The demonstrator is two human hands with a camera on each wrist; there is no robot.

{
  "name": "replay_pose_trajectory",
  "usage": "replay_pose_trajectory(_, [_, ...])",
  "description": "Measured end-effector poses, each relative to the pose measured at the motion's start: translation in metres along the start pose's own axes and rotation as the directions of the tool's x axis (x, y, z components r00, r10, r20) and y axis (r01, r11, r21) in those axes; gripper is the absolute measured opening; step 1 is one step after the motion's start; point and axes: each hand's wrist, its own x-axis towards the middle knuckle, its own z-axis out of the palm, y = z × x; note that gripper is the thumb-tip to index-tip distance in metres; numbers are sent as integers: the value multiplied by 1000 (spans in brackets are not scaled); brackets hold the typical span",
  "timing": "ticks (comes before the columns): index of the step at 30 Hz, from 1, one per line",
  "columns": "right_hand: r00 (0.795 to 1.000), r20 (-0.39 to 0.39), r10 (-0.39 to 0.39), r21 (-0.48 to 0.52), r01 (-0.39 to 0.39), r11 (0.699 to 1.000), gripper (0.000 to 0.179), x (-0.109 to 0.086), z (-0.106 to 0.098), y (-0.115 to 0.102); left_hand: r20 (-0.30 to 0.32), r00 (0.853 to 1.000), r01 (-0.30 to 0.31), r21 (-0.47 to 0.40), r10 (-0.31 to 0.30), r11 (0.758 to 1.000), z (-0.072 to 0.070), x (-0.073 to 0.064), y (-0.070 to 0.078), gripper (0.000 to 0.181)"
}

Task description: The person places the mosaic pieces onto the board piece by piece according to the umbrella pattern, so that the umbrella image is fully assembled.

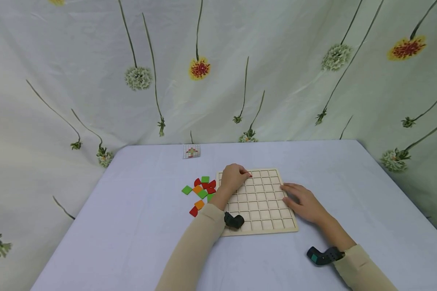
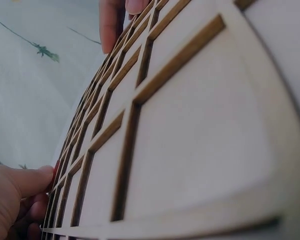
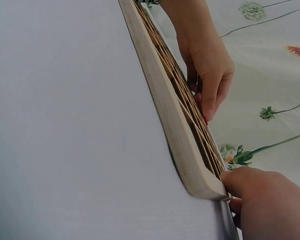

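Pale wooden grid board [image 1: 262,202] lies flat on lilac table [image 1: 131,226]. Left hand [image 1: 234,178] pinches a small red square tile [image 1: 249,174] over the board's far row. Right hand [image 1: 301,203] rests flat, steadying the board's right edge. Best to seat the tile square in its cell.

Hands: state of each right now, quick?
Left hand: fingers curled, pinching a red tile at the far row of the wooden grid board.
Right hand: open, resting flat on the board's right edge.
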Motion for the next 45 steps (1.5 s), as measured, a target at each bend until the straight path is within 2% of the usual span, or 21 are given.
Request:
replay_pose_trajectory(5, [1000, -2, -6, -3, 6, 1000, 42, 1, 1, 0, -8, 1000, -6, -3, 6, 1000, -2, -2, 0, 13])
replay_pose_trajectory(14, [1000, 6, 5, -8, -5, 1000, 43, 0, 1, 0, 0, 999, -33, -62, 33, 998, -8, -5, -5, 12])
replay_pose_trajectory(25, [1000, 5, 11, -6, -11, 1000, 43, -1, 0, -2, -6, 1000, -26, -101, 25, 995, -36, -13, -14, 11])
replay_pose_trajectory(31, [1000, -2, 4, -5, -4, 1000, 43, -1, 0, -1, -28, 999, 18, -70, -20, 997, -52, -20, -20, 11])
replay_pose_trajectory(38, [1000, -3, 5, -5, -5, 1000, 43, -1, 0, -1, -48, 998, 43, -73, -46, 996, -67, -27, -34, 10])
replay_pose_trajectory(45, [1000, 1, 10, -2, -10, 1000, 43, -2, 0, -1, -69, 992, 101, -57, -105, 993, -82, -35, -51, 11])
